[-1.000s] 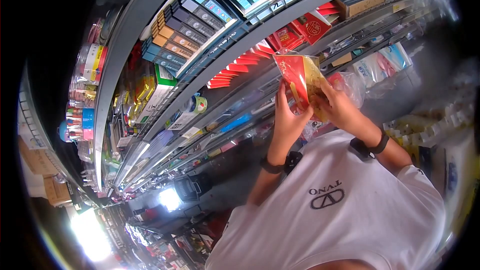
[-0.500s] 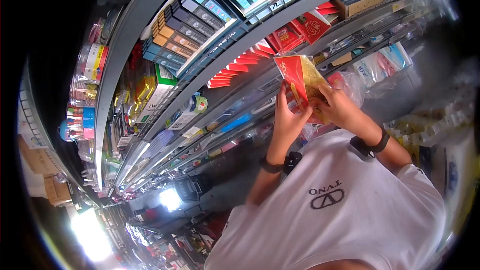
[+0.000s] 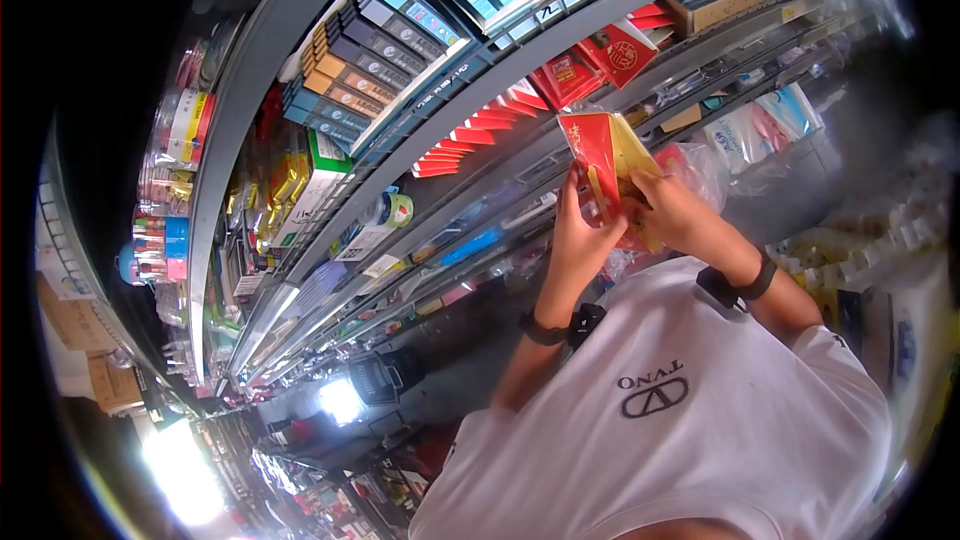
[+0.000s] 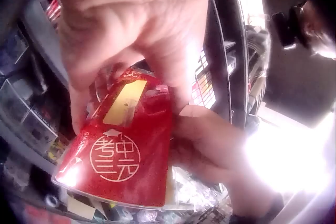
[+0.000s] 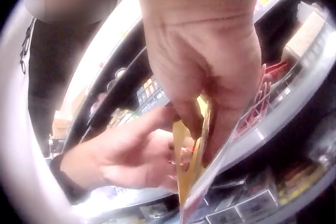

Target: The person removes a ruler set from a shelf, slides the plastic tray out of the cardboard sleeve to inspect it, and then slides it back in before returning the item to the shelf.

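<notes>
A red and gold packet [image 3: 592, 148] in clear plastic is held up in front of the chest between both hands. Its red face [image 4: 116, 155] carries a round emblem of gold characters and a yellow panel in the left wrist view. The left hand [image 3: 584, 232] grips the red side, thumb low on the packet and fingers behind its left edge. On the yellow side, the right hand [image 3: 682, 215] pinches with thumb and fingers. Yellow layers [image 5: 183, 174] stand slightly apart near the fingers in the right wrist view. The packet partly hides some fingertips.
A grey shelf rack curves past the packet, with boxed goods [image 3: 375, 55] on its upper tier. Red packets [image 3: 625, 52] stick out along the tier below. Plastic-wrapped goods [image 3: 745, 140] lie on a lower shelf at right. A bright light [image 3: 342, 398] glows below.
The packet has shifted slightly right in the head view and turned a little, its gold side looking narrower. Both hands keep their hold.
</notes>
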`<action>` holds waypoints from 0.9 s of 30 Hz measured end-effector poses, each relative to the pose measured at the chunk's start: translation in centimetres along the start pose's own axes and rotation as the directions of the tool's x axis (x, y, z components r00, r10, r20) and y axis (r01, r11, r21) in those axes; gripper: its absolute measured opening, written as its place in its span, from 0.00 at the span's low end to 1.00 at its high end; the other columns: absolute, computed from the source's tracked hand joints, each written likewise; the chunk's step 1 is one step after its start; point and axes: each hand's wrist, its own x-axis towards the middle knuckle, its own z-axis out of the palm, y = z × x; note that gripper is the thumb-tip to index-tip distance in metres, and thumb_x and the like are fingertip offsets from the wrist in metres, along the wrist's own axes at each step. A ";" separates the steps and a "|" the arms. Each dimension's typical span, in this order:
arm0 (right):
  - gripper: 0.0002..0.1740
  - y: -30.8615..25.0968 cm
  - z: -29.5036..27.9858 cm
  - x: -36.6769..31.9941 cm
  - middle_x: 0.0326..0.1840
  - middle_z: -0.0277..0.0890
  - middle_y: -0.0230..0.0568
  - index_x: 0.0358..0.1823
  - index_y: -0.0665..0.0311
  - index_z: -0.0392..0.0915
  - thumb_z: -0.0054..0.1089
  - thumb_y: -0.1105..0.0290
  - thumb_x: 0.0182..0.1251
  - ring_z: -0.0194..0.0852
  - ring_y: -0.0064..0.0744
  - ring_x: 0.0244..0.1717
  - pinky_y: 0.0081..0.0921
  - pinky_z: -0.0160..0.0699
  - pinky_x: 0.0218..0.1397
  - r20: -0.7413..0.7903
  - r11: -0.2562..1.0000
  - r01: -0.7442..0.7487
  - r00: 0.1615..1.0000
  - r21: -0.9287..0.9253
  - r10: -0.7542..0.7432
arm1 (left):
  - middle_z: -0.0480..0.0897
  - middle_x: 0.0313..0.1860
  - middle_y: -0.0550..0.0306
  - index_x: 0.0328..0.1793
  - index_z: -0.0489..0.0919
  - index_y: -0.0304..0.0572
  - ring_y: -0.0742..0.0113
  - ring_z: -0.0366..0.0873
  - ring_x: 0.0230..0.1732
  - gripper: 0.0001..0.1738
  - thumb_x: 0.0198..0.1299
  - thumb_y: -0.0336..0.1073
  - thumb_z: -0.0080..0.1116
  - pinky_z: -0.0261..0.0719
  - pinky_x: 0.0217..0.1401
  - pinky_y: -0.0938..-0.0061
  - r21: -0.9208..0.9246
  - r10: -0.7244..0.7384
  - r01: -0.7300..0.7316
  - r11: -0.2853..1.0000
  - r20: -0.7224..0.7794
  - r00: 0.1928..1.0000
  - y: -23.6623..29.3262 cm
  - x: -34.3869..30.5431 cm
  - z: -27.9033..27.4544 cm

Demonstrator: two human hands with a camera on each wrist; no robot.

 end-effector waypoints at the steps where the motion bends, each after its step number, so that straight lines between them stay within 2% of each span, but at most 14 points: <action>1: 0.12 -0.4 -0.2 0.0 0.37 0.79 0.63 0.47 0.73 0.74 0.61 0.74 0.67 0.80 0.60 0.40 0.40 0.77 0.42 0.000 1.000 -0.004 1.000 0.003 0.004 | 0.62 0.74 0.41 0.81 0.52 0.31 0.57 0.73 0.66 0.51 0.56 0.32 0.72 0.85 0.61 0.63 -0.011 -0.004 0.004 1.000 0.008 1.000 -0.4 0.1 -0.1; 3: 0.13 -1.3 -0.4 -0.2 0.38 0.80 0.61 0.48 0.73 0.74 0.61 0.74 0.67 0.81 0.55 0.38 0.38 0.78 0.43 0.004 0.991 -0.112 0.994 0.075 0.111 | 0.62 0.74 0.40 0.81 0.53 0.31 0.57 0.73 0.66 0.50 0.58 0.33 0.72 0.85 0.61 0.63 -0.017 -0.004 0.004 1.000 0.014 1.000 -0.5 0.1 -0.2; 6: 0.12 0.1 0.4 -0.5 0.41 0.80 0.53 0.51 0.72 0.74 0.59 0.74 0.70 0.81 0.39 0.41 0.33 0.77 0.47 -0.004 0.956 -0.120 0.992 0.268 0.126 | 0.66 0.71 0.39 0.80 0.54 0.30 0.56 0.74 0.65 0.49 0.60 0.35 0.72 0.84 0.60 0.65 0.030 -0.003 0.003 1.000 -0.003 1.000 -0.1 0.2 -0.3; 8: 0.11 1.6 0.9 -0.4 0.43 0.79 0.48 0.54 0.72 0.74 0.56 0.76 0.73 0.78 0.31 0.45 0.30 0.76 0.49 -0.002 0.921 -0.100 0.994 0.377 0.109 | 0.68 0.69 0.38 0.80 0.55 0.29 0.56 0.75 0.64 0.48 0.60 0.37 0.72 0.83 0.58 0.66 0.097 -0.020 0.023 0.995 -0.025 0.999 -0.4 0.3 -0.5; 9: 0.11 2.0 0.9 -0.4 0.44 0.78 0.46 0.55 0.72 0.74 0.55 0.77 0.75 0.77 0.27 0.47 0.29 0.76 0.50 -0.003 0.899 -0.090 0.995 0.430 0.101 | 0.69 0.68 0.41 0.80 0.55 0.29 0.58 0.75 0.64 0.47 0.61 0.36 0.71 0.82 0.59 0.66 0.120 0.002 0.001 0.993 -0.025 1.000 -0.8 0.3 -0.6; 12: 0.11 2.2 0.7 -0.6 0.40 0.80 0.39 0.55 0.72 0.76 0.49 0.74 0.78 0.77 0.20 0.44 0.25 0.76 0.45 -0.100 0.911 0.028 0.995 0.411 0.014 | 0.71 0.66 0.46 0.80 0.55 0.30 0.63 0.75 0.62 0.45 0.64 0.33 0.69 0.80 0.61 0.68 0.144 0.030 -0.027 0.989 -0.018 0.999 -1.3 0.2 -0.8; 15: 0.13 1.7 0.8 -0.7 0.44 0.81 0.37 0.58 0.72 0.77 0.51 0.75 0.77 0.76 0.19 0.45 0.21 0.76 0.47 -0.190 0.898 0.037 0.980 0.438 0.052 | 0.71 0.65 0.46 0.81 0.56 0.32 0.63 0.76 0.62 0.43 0.64 0.31 0.67 0.80 0.61 0.68 0.095 -0.003 0.004 0.995 -0.006 1.000 0.2 0.1 -0.8; 17: 0.14 1.8 0.8 -0.7 0.45 0.82 0.37 0.59 0.73 0.77 0.52 0.76 0.77 0.76 0.18 0.46 0.19 0.76 0.48 -0.186 0.819 -0.009 0.972 0.573 0.141 | 0.72 0.65 0.46 0.81 0.56 0.33 0.64 0.76 0.61 0.43 0.64 0.29 0.67 0.80 0.60 0.69 0.092 -0.003 0.003 0.996 -0.009 1.000 0.5 0.0 -0.8; 18: 0.15 1.9 0.8 -0.6 0.46 0.82 0.36 0.60 0.73 0.77 0.52 0.77 0.76 0.76 0.18 0.47 0.18 0.76 0.49 -0.179 0.771 -0.029 0.967 0.636 0.184 | 0.72 0.65 0.46 0.81 0.56 0.33 0.64 0.76 0.61 0.43 0.64 0.28 0.66 0.80 0.60 0.69 0.091 -0.004 0.005 0.996 -0.009 1.000 0.7 -0.1 -0.8; 21: 0.16 2.9 0.2 -0.4 0.54 0.79 0.40 0.64 0.73 0.73 0.52 0.76 0.78 0.80 0.28 0.55 0.26 0.83 0.59 -0.064 0.686 -0.094 0.977 0.721 0.202 | 0.73 0.64 0.46 0.81 0.56 0.33 0.64 0.77 0.60 0.42 0.64 0.26 0.65 0.80 0.60 0.70 0.080 0.002 -0.002 0.997 -0.002 1.000 0.9 -0.2 -1.0; 23: 0.16 2.5 -0.1 -0.5 0.54 0.80 0.39 0.63 0.72 0.73 0.52 0.74 0.79 0.80 0.26 0.54 0.26 0.83 0.59 -0.051 0.628 -0.120 0.968 0.769 0.247 | 0.73 0.64 0.46 0.82 0.56 0.34 0.64 0.77 0.59 0.42 0.64 0.24 0.64 0.80 0.60 0.70 0.064 0.020 -0.020 0.998 0.013 1.000 0.9 -0.3 -1.1; 26: 0.16 2.9 -0.2 -0.4 0.54 0.80 0.38 0.63 0.72 0.74 0.52 0.72 0.80 0.81 0.26 0.53 0.26 0.83 0.58 -0.024 0.572 -0.145 0.960 0.808 0.278 | 0.75 0.63 0.45 0.81 0.58 0.38 0.66 0.79 0.54 0.40 0.65 0.24 0.62 0.83 0.51 0.73 0.098 0.063 -0.064 0.993 0.011 0.998 0.4 -0.2 -1.2; 27: 0.16 3.1 -0.2 -0.3 0.54 0.80 0.38 0.62 0.73 0.75 0.52 0.71 0.80 0.81 0.26 0.53 0.26 0.83 0.58 -0.015 0.559 -0.152 0.959 0.815 0.282 | 0.75 0.63 0.45 0.81 0.59 0.39 0.66 0.79 0.54 0.39 0.65 0.24 0.62 0.82 0.51 0.73 0.106 0.057 -0.057 0.993 0.006 0.998 0.4 -0.2 -1.3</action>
